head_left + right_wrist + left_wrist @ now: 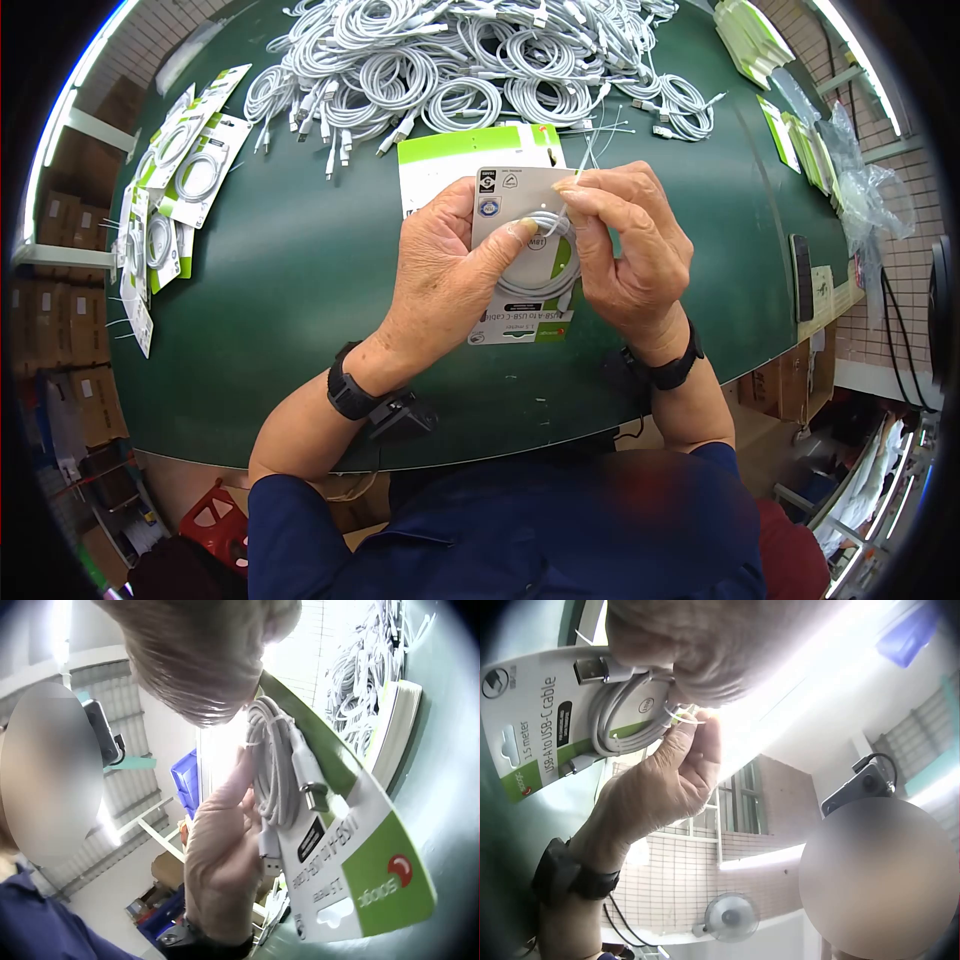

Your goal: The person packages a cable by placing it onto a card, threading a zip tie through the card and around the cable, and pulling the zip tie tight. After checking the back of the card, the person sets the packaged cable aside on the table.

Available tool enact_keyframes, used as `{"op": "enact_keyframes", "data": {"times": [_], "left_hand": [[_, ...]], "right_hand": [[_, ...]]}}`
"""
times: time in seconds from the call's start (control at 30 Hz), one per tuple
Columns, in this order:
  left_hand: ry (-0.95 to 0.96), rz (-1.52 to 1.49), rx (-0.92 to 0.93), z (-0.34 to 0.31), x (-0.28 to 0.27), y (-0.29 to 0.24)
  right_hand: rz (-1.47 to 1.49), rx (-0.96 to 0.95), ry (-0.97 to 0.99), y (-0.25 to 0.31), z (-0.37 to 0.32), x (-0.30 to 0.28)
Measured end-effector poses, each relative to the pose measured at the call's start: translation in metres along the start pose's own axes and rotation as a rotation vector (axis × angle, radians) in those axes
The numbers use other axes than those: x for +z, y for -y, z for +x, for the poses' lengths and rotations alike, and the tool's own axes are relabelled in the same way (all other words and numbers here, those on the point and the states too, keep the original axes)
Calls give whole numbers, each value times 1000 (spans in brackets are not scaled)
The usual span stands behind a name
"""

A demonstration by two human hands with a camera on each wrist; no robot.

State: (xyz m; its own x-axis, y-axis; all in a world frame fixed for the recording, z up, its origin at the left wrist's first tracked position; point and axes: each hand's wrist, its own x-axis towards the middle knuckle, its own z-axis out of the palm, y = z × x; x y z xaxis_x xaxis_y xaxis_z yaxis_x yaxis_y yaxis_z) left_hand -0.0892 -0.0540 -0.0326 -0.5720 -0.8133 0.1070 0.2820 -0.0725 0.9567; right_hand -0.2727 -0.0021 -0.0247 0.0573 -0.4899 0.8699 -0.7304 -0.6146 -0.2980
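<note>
My left hand (440,270) grips a white and green cable packaging card (490,328), its thumb lying over a coiled white USB cable (518,291) on the card's face. Print on the card reads USB-A to USB-C cable. In the left wrist view the metal USB-A plug (591,671) shows beside the coil. The USB-C plug (315,796) faces the right wrist camera. My right hand (640,245) pinches a thin white tie (679,716) between thumb and fingertips, at the coil's edge. Part of the tie is hidden behind the fingers.
A large heap of coiled white cables (470,60) covers the far side of the green table (300,300). A stack of cards (430,152) lies just beyond my hands. Carded cables (200,172) pile up at left; more cards (750,42) and a plastic bag (868,190) are at right.
</note>
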Motion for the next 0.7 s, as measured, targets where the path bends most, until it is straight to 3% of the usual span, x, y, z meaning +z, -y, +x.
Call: {"op": "enact_keyframes", "data": {"times": [0.3,0.7], "left_hand": [[2,8,8,0,0,1],[-12,-13,61,-1,0,-10]], "right_hand": [[-31,-79,114,-2,-4,-10],[-18,-134,92,10,-6,-14]]}}
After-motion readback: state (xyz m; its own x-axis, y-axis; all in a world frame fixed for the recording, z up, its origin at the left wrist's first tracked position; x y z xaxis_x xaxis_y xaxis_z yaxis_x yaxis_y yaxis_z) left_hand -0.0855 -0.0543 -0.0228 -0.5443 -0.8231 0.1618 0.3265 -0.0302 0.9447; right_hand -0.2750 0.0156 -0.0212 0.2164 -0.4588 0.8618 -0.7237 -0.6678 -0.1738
